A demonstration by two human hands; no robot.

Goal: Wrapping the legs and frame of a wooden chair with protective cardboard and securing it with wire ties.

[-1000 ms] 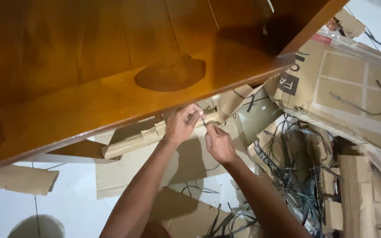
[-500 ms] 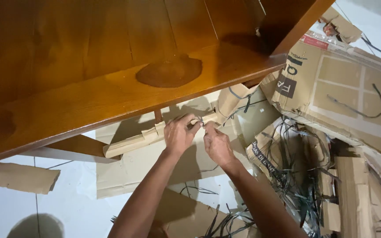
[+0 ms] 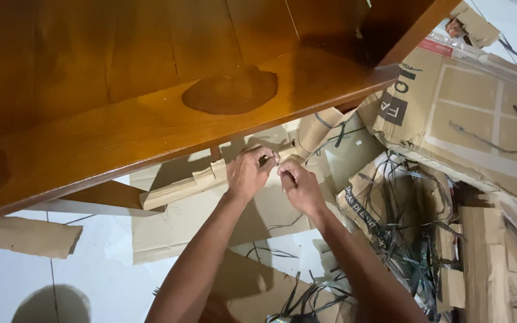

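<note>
Grip pinched: left hand (image 3: 248,173), right hand (image 3: 299,185) fingertips meet on cardboard strip (image 3: 201,182) beneath wooden table (image 3: 151,128).

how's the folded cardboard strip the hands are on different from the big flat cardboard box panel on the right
The folded cardboard strip is long, narrow and creased, while the box panel is broad and flat. The strip is plain; the panel carries dark print and pale tape lines. The strip lies partly under the wooden furniture edge, touched by the left hand, with the right hand beside it; the panel lies untouched. Both are brown cardboard.
</note>
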